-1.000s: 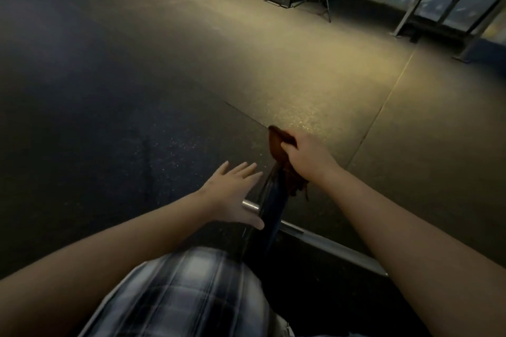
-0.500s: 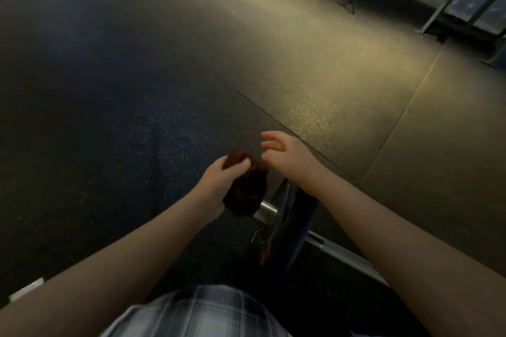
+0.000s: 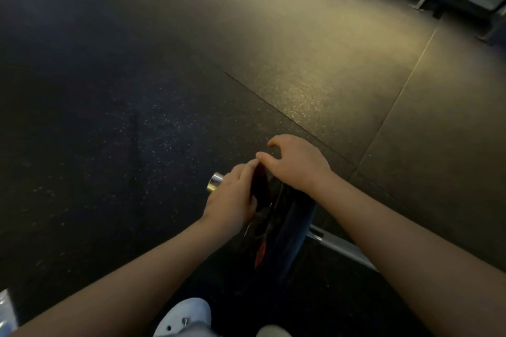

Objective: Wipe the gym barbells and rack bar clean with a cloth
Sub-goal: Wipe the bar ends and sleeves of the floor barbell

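Leftmost, the chrome sleeve end [image 3: 215, 182] is seen poking out just beside the left hand [image 3: 232, 200], whose near-straight fingers are pressed on the dark cloth [image 3: 260, 186], flat against the weight plate [image 3: 286, 227]. Just right, the right hand [image 3: 297, 165] is held loosely curled and empty over the plate's rim. The bar shaft [image 3: 342, 247] is run away down-right, so the sleeve is judged nearer the left hand.

The dark cloth [image 3: 259, 186] lies mostly hidden behind the fingers [image 3: 246, 174] of the left hand [image 3: 231, 200], whose thumb is out of sight, so the grasp cannot be told. Under those fingers the barbell sleeve [image 3: 215, 182] shows only its chrome end. Well below the fingers, a white shoe [image 3: 186, 314] is cut off at the lower edge.
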